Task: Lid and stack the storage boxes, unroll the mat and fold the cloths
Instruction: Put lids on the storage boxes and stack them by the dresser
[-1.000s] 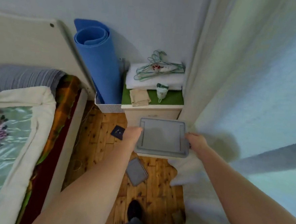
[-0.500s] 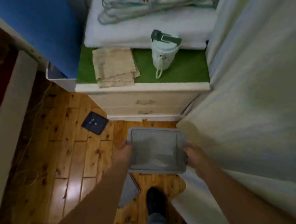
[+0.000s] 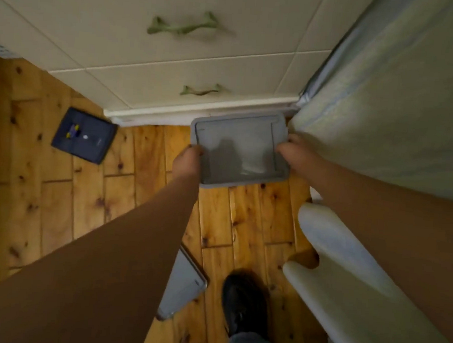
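Where the view is nearest, a black shoe [image 3: 245, 301] is seen on the wooden floor [image 3: 56, 213]. A flat grey lid [image 3: 182, 283] is laid just beside it, partly covered by the left forearm. Pale fabric [image 3: 346, 287] is draped along the right side. Farther out, a grey storage box [image 3: 237, 150] is held at both sides. Its left rim is gripped by the left hand [image 3: 187, 160], thumb curled over the edge, and its right rim is gripped by the right hand [image 3: 292, 156]. The box is positioned low, just in front of the base of a cream drawer unit [image 3: 122, 30]; contact with the floor cannot be told. A dark blue flat item [image 3: 84, 136] is laid on the floor to the left, well apart from the box. Green handles [image 3: 181, 29] are seen on the drawer fronts.
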A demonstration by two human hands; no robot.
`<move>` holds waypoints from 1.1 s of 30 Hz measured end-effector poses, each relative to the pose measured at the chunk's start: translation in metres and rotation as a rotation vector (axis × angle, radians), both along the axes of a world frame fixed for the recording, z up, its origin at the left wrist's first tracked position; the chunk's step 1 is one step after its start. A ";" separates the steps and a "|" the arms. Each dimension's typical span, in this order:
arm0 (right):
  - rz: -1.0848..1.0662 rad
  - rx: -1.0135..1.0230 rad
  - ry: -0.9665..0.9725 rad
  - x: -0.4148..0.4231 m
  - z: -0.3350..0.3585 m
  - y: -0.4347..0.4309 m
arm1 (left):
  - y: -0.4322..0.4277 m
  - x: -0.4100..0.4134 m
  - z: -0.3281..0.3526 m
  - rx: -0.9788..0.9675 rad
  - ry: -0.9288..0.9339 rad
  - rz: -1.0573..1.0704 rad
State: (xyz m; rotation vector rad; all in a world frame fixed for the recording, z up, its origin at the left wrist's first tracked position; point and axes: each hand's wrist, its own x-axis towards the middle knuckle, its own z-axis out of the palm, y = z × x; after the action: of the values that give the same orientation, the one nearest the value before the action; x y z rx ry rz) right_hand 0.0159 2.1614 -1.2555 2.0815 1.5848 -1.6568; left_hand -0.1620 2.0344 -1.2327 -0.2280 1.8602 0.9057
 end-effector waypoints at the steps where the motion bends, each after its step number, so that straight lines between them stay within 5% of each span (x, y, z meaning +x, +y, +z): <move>1: -0.015 0.023 -0.006 0.001 0.001 0.008 | 0.010 0.002 -0.001 0.017 -0.010 0.000; 5: 0.045 0.113 -0.137 0.004 0.001 0.021 | 0.034 0.010 0.000 0.047 -0.049 -0.069; 10: 0.789 0.328 -0.348 0.007 -0.005 -0.008 | 0.048 0.024 0.010 0.010 -0.097 -0.133; 12: 0.893 0.261 -0.380 0.007 -0.012 -0.015 | 0.055 0.030 0.009 0.030 -0.142 -0.107; 17: 0.912 0.175 -0.386 0.026 -0.008 -0.004 | 0.065 0.059 0.008 0.080 -0.195 -0.154; 25: 0.896 0.208 -0.359 0.019 0.012 -0.006 | 0.050 0.042 0.009 0.059 -0.036 -0.428; 33: 0.896 0.243 -0.316 -0.007 0.057 -0.077 | -0.019 -0.008 0.057 -0.047 0.115 -0.437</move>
State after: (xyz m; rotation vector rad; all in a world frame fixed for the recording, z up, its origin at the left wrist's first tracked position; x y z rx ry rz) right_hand 0.0085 2.0844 -1.1983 1.2432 2.1780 -0.8190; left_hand -0.1698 2.0157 -1.1762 0.2017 1.9336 0.5827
